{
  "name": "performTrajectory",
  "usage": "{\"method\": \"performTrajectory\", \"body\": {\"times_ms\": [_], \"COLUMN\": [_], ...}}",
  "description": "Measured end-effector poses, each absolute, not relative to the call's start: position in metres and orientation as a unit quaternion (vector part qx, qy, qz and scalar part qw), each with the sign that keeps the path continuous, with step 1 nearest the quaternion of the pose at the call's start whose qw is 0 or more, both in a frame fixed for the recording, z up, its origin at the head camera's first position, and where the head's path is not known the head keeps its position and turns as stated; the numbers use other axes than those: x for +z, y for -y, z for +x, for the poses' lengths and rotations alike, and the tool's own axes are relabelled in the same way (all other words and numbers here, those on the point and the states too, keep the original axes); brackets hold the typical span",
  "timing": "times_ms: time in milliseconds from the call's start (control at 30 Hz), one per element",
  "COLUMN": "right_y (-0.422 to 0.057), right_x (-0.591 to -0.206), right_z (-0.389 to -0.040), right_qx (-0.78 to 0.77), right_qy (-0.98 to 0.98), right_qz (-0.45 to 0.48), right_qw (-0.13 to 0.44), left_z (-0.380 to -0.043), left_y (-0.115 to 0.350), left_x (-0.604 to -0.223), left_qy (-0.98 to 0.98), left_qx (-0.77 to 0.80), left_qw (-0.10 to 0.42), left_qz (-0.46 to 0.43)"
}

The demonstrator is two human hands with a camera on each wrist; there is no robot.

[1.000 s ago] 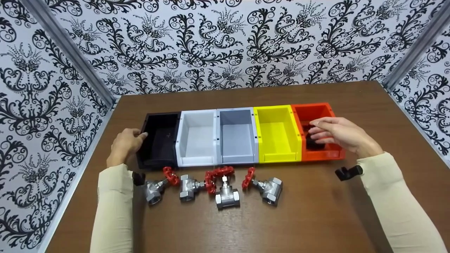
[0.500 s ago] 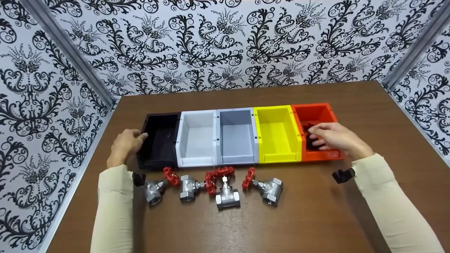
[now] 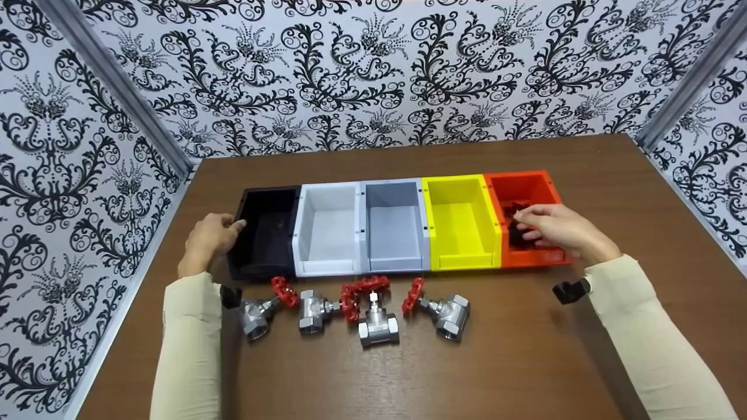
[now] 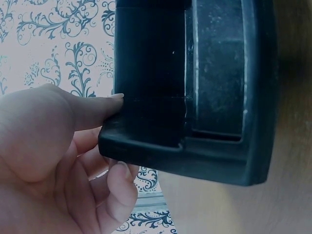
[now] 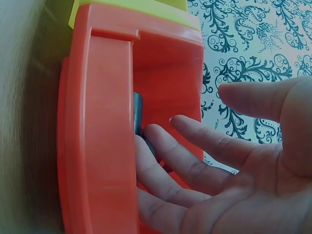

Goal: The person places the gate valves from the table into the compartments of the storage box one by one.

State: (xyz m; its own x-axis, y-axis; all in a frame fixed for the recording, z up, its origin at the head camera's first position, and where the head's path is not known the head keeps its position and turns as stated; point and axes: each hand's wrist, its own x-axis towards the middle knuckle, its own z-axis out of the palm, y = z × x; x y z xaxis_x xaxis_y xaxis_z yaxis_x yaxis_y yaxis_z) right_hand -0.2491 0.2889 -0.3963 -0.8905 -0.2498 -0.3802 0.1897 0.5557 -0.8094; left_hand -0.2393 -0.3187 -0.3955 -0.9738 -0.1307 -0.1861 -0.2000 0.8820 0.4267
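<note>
My left hand (image 3: 209, 240) grips the side wall of the black bin (image 3: 268, 271) at the left end of the row. In the left wrist view the thumb lies over the rim and the other fingers are outside, under the bin's edge. My right hand (image 3: 563, 230) reaches into the orange-red bin (image 3: 521, 185) at the right end. Its fingers are loosely bent and the thumb stands apart. Against the fingertips lies a dark object (image 5: 138, 112), mostly hidden by the bin's front lip and the fingers; I cannot tell its kind.
Between the end bins stand a white bin (image 3: 331, 227), a grey bin (image 3: 394, 230) and a yellow bin (image 3: 461, 227). Several metal valves with red handwheels, among them one tee-shaped valve (image 3: 378, 329), lie on the brown table (image 3: 408, 385) in front. Patterned walls enclose the back and sides.
The right hand has moved slightly left and down in the orange-red bin, and the dark object there has shifted. Over the last half second little has moved; the left hand stays on the black bin.
</note>
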Motion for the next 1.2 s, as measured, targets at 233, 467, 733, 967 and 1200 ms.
{"method": "performTrajectory", "body": {"times_ms": [233, 467, 733, 967, 1200], "right_y": [-0.289, -0.292, -0.291, -0.292, -0.293], "right_x": [-0.395, -0.389, -0.384, -0.378, -0.371], "right_z": [-0.249, -0.247, -0.242, -0.234, -0.224], "right_qx": [-0.46, -0.459, -0.513, -0.528, -0.53], "right_qy": [-0.859, -0.859, -0.823, -0.815, -0.816], "right_qz": [-0.016, -0.022, -0.012, -0.019, -0.031], "right_qw": [0.225, 0.225, 0.243, 0.237, 0.228], "left_z": [-0.24, -0.24, -0.24, -0.238, -0.238], "left_y": [0.319, 0.317, 0.317, 0.316, 0.316], "left_x": [-0.396, -0.396, -0.396, -0.395, -0.395], "left_qy": [-0.967, -0.965, -0.965, -0.964, -0.965], "left_qx": [0.227, 0.229, 0.228, 0.235, 0.234], "left_qw": [0.074, 0.083, 0.086, 0.082, 0.078], "left_qz": [-0.088, -0.093, -0.096, -0.088, -0.093]}}
